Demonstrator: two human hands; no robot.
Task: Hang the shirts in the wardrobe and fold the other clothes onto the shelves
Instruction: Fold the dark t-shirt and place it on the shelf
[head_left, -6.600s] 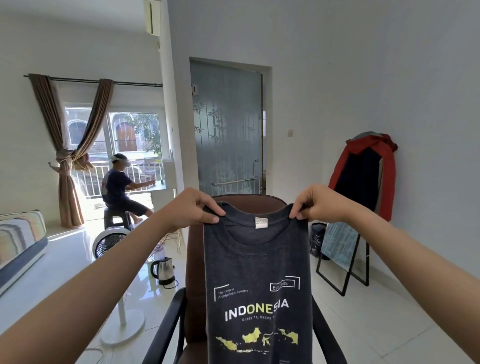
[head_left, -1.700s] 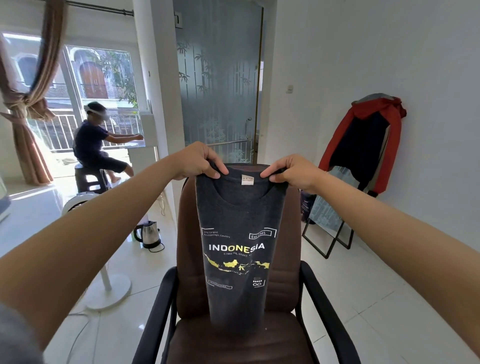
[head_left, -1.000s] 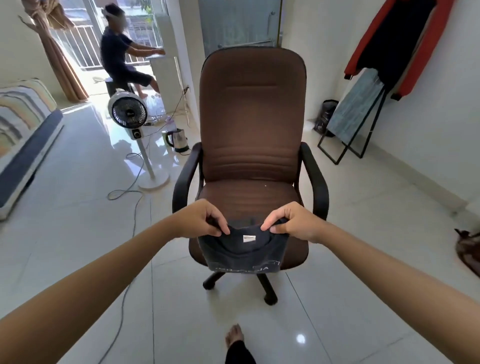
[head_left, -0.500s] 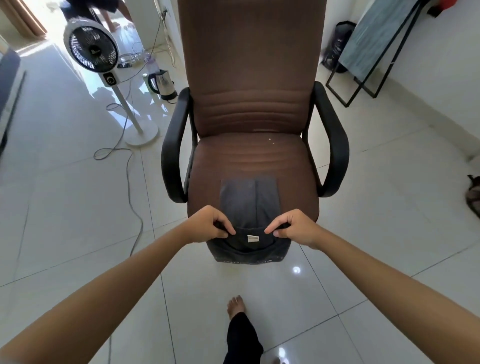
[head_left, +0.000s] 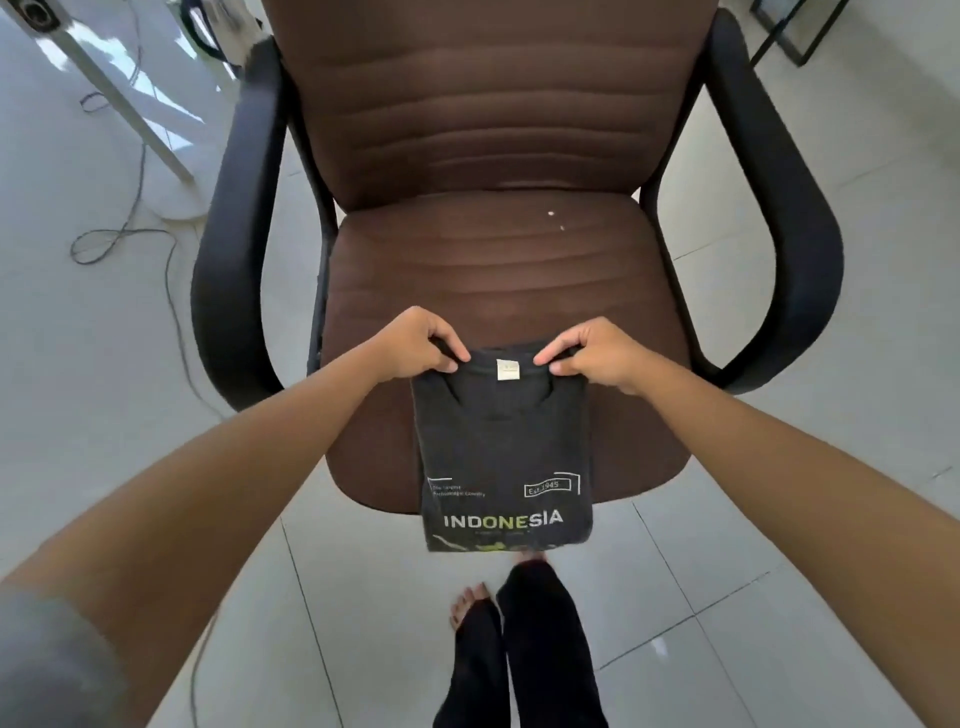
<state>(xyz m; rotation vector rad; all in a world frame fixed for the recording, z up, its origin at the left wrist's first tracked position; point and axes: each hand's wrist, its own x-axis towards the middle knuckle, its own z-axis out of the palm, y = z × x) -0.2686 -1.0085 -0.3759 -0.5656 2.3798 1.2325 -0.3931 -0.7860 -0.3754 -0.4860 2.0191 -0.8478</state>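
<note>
A dark grey T-shirt (head_left: 504, 447) printed "INDONESIA" lies folded into a narrow rectangle on the front of the brown chair seat (head_left: 493, 270). Its lower edge hangs past the seat's front rim. My left hand (head_left: 415, 345) pinches the collar's left corner and my right hand (head_left: 597, 353) pinches the right corner, on either side of the white neck label. Both hands press the collar end down onto the seat.
The chair has black armrests (head_left: 234, 249) on both sides and a tall brown backrest (head_left: 488, 88). A white fan pole (head_left: 124, 93) and a loose cable (head_left: 119, 239) lie on the tiled floor at left. My feet (head_left: 514, 623) stand just below the shirt.
I lowered the hanging shirt onto the chair seat and folded its upper half forward over the lower half, so the printed front now faces up. My view tilted down and closer.
</note>
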